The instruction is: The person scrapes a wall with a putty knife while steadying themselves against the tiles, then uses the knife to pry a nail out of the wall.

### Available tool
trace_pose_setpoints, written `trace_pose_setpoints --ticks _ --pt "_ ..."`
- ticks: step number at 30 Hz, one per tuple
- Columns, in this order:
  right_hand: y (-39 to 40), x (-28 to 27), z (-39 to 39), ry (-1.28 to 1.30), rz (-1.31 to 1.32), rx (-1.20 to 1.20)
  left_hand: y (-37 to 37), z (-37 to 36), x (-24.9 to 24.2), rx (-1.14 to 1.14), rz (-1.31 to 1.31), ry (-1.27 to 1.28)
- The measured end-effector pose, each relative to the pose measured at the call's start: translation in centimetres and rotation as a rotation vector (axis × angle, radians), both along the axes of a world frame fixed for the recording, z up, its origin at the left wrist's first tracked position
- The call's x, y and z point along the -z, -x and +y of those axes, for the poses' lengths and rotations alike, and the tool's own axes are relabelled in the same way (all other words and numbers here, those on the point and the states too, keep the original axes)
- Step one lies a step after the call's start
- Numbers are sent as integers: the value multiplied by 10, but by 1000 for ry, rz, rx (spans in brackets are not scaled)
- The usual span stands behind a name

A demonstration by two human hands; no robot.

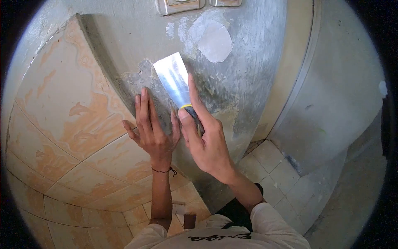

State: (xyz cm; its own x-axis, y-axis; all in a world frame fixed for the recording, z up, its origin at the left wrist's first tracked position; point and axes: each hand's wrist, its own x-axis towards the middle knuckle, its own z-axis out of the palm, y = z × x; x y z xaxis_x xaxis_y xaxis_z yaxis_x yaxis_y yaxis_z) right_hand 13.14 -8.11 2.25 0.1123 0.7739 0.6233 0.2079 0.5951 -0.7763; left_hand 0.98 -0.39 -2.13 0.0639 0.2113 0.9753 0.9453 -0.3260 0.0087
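My right hand grips a putty knife by its dark handle, the index finger stretched along the blade's side. The wide, shiny metal blade points up and left over the grey wall. My left hand lies against the wall with fingers spread, close to the edge of the tiles, and holds nothing. Above and right of the blade is a rounded white patch with lighter smears beside it. Around both hands the wall surface is rough, stained and darker.
Orange-and-cream tiles with dolphin patterns cover the left side, with a raised edge along the wall. Switch or socket plates sit at the top. To the right stand a door frame and a grey panel, above a tiled floor.
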Motion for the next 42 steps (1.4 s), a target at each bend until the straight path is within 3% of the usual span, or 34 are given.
trace_pose_setpoints --ticks 5,17,19,35,38,40,42 --pt "4 5 9 -173 -6 56 1 -1 0 6 -2 -6" --pt "2 -1 0 -105 5 45 -1 -2 -1 -7 7 6" --pt "1 -6 -6 34 -1 24 0 -1 -2 -1 -3 4" --pt "5 -4 -7 -2 23 3 1 -1 -2 12 -5 -6" --pt "9 -7 -12 179 24 22 0 -1 -1 4 7 -3" --pt "13 -1 -1 -40 11 74 2 0 -2 -9 14 -12" --pt "16 -3 -3 -25 29 59 1 -1 -2 -6 7 -3"
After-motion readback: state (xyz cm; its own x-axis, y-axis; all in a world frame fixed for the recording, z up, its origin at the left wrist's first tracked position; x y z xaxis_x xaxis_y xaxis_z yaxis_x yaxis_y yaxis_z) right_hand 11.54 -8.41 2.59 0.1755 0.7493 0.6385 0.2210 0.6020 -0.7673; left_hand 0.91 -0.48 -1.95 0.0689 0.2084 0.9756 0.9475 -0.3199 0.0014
